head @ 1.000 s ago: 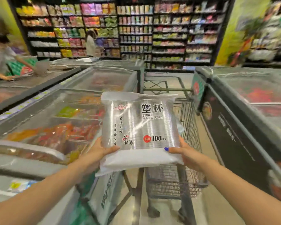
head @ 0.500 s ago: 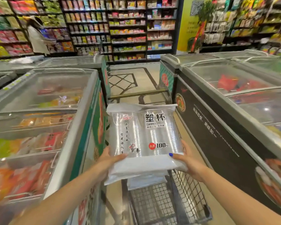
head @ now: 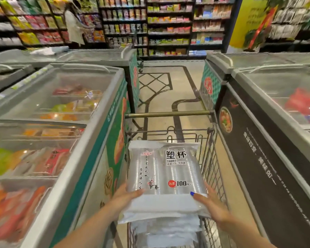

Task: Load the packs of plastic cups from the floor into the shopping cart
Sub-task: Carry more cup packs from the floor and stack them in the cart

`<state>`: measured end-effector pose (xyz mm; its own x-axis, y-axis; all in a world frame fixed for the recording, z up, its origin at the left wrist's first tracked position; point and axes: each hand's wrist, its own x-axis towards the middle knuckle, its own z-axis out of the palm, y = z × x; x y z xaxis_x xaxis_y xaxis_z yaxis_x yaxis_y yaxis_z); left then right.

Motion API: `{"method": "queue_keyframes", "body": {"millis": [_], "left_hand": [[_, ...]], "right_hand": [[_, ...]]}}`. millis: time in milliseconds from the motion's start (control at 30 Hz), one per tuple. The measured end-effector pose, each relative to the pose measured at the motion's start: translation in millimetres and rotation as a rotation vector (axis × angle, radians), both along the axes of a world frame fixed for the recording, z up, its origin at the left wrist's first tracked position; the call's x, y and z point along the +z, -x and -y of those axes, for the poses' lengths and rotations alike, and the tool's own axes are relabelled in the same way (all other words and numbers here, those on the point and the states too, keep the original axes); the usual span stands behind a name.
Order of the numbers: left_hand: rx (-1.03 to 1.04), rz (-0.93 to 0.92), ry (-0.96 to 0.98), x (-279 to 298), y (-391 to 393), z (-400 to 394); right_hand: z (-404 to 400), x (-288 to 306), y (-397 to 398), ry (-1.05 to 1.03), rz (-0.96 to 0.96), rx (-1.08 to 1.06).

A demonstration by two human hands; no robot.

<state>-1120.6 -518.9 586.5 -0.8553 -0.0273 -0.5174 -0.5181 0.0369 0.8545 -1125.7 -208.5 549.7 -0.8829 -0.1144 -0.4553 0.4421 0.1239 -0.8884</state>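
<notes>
Freezers (head: pixel 75 97) flanking aisle (shelves (head: pixel 168 24) beyond)

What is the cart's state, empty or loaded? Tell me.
Loaded: white packs already lie stacked inside the cart, beneath the pack of plastic cups that both hands hold.

Left hand (head: pixel 125 198) fingers: hidden under the pack of cups (head: pixel 164 178); only the thumb shows.
Right hand (head: pixel 210 204) fingers: hidden likewise.
Lower packs (head: pixel 166 231): mostly covered, count unclear.
Shopping cart (head: pixel 208 169) bottom: cut off by the lower edge.
Shelf goods (head: pixel 168 20): blurred, labels unreadable.
</notes>
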Motion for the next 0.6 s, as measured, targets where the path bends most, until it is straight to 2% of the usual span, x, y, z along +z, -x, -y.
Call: {"method": "queue_keyframes", "body": {"millis": [167,300,600], "left_hand": [[0.047,0.061,0.125,-36,29,-12],[0.061,0.111,0.178,-51,44,-14],[0.064,0.116,0.297,-75,89,-14]], "right_hand": [[9,-24,44,-0.015,0.075,-0.043],[11,-43,63,-0.149,0.074,-0.077],[1,-74,110,-0.515,0.057,0.112]]}}
